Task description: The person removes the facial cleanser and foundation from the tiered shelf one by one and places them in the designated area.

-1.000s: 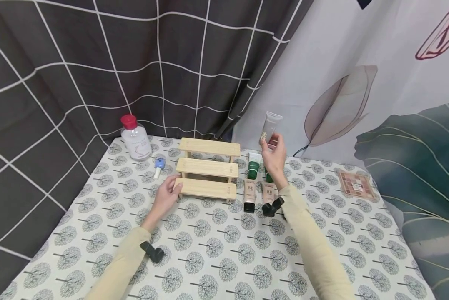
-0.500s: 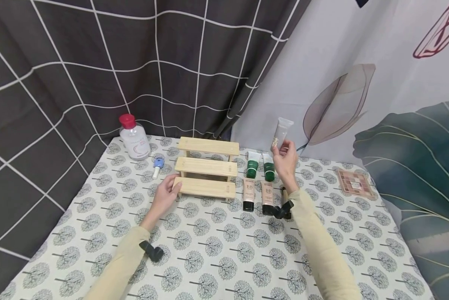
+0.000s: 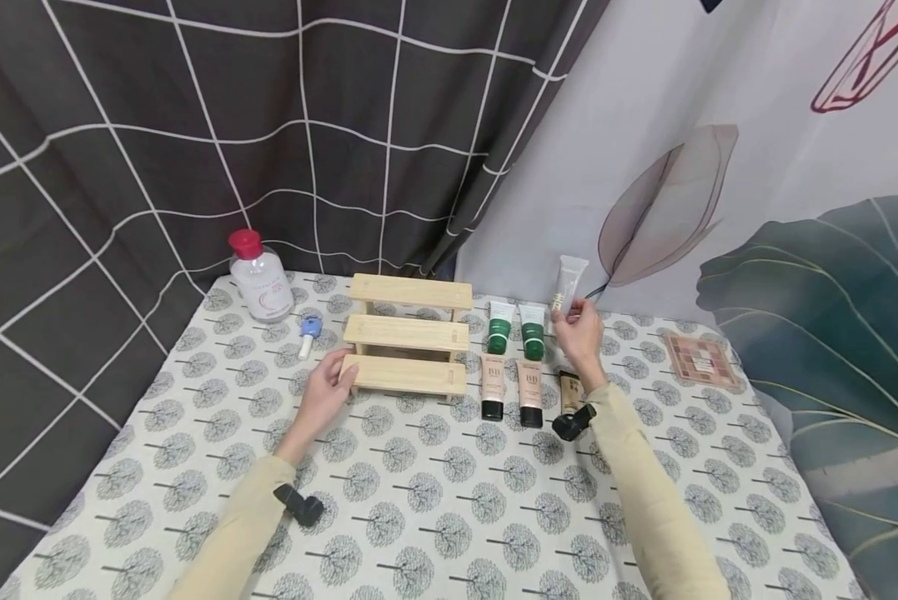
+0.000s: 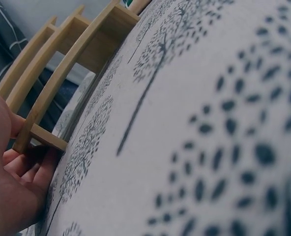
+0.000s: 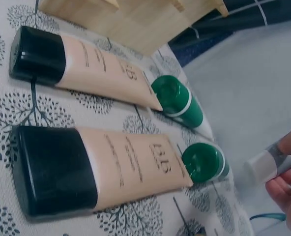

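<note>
My left hand (image 3: 324, 396) grips the left end of the lowest step of a three-step wooden shelf (image 3: 407, 372). In the left wrist view, the thumb lies over the wood (image 4: 62, 81) and the fingers are beneath it. My right hand (image 3: 579, 337) holds a translucent greyish squeeze tube (image 3: 570, 277) near its lower end, crimped end up. The right wrist view shows the tube's pale cap (image 5: 261, 167) pointing down. To the left of this hand lie two green-and-white tubes (image 3: 499, 329), with two beige BB cream tubes (image 3: 493, 383) in front of them.
A small dark-and-gold item (image 3: 571, 390) lies partly hidden by the right wrist. Left of the shelf are a clear bottle with a red cap (image 3: 261, 279) and a small blue-and-white object (image 3: 309, 335). A makeup palette (image 3: 702, 361) lies far right. Curtains back the table.
My right hand has moved right and downward with the tube, uncovering the second green tube and the dark-and-gold item. The left hand keeps its grip on the shelf.
</note>
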A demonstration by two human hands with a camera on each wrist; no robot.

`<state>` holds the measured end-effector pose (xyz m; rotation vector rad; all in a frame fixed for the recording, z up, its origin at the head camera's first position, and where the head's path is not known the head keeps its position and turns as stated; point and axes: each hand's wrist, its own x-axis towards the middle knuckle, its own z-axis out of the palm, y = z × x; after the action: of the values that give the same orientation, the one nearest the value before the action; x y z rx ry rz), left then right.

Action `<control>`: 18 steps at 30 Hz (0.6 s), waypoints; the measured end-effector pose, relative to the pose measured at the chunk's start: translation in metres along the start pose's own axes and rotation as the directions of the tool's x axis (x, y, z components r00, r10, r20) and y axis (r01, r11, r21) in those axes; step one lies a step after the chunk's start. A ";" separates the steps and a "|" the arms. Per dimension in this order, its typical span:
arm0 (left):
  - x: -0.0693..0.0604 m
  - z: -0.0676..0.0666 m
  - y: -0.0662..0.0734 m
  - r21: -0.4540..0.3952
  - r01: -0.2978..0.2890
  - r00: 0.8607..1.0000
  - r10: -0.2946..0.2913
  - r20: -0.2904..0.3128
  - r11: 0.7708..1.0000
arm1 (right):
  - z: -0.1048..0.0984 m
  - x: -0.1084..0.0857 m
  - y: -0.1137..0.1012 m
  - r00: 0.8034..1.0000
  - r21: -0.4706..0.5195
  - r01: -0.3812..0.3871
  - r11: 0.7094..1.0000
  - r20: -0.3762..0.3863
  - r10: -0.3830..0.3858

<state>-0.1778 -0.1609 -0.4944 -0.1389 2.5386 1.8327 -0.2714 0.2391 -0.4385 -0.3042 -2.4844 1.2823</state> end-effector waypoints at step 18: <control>0.002 0.000 0.001 -0.004 -0.008 1.000 0.008 0.000 1.000 | -0.011 0.003 0.027 0.967 -0.149 -0.182 0.972 0.150 0.204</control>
<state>-0.1796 -0.1604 -0.4932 -0.1294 2.5397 1.8408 -0.2690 0.2634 -0.4541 -0.5045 -2.7458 1.2609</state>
